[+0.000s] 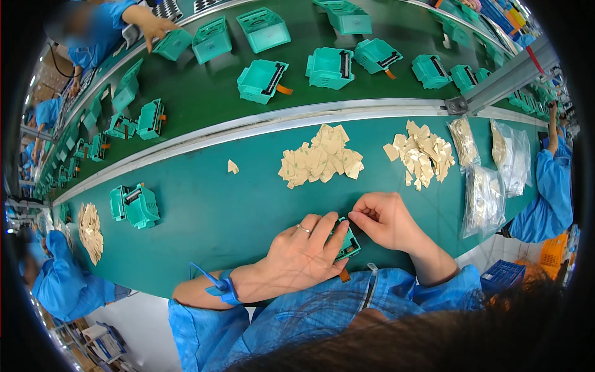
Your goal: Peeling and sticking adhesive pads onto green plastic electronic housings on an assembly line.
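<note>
My left hand (302, 251), with a ring on one finger and a blue strap at the wrist, wraps over a small green plastic housing (351, 245) close to my body. Most of that housing lies hidden under the fingers; an orange flat cable (344, 275) pokes out below it. At the housing's upper right edge, my right hand (389, 222) is closed in a pinch, thumb against forefinger. Whatever sits between those fingertips is too small to make out. Beyond the hands lies a heap of cream adhesive pieces (319, 158).
A second heap of cream pieces (420, 154) lies right, beside clear plastic bags (483, 201). Two green housings (141, 208) stand at left near another pile (90, 232). Past a metal rail (260, 122), a belt carries several housings (263, 80). A co-worker's hand (155, 26) touches one.
</note>
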{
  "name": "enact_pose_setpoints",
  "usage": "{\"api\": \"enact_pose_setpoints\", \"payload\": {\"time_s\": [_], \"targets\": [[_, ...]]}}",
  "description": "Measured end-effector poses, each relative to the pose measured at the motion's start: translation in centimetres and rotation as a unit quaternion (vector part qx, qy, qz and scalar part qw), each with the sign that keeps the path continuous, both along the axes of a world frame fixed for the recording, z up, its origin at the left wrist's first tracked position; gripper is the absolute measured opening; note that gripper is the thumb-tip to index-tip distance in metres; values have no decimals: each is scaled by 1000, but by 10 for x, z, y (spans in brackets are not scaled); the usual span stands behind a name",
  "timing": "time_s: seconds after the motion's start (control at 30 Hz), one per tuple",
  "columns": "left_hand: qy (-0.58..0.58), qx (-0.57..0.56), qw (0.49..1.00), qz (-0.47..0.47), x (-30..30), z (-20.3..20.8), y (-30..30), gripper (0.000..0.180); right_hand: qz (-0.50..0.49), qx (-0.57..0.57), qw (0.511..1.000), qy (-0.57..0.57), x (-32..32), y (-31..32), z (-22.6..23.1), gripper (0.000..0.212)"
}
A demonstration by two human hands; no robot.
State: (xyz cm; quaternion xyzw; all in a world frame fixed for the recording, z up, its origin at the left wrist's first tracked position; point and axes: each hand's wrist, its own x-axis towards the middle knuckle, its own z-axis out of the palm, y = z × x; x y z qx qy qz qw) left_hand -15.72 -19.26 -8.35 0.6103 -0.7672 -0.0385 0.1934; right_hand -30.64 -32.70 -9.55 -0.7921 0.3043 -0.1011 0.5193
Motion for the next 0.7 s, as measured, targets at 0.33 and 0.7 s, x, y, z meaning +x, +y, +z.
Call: {"api": "enact_pose_setpoints", "payload": {"time_s": [0.33,0.7], "targets": [[19,-84,996,-8,6,2,0,50,-26,130,986,-102,-6,5,34,7],[126,-249,957,-82,11,-31,-3,61,22,44,988,-148,-17,13,52,17]]}}
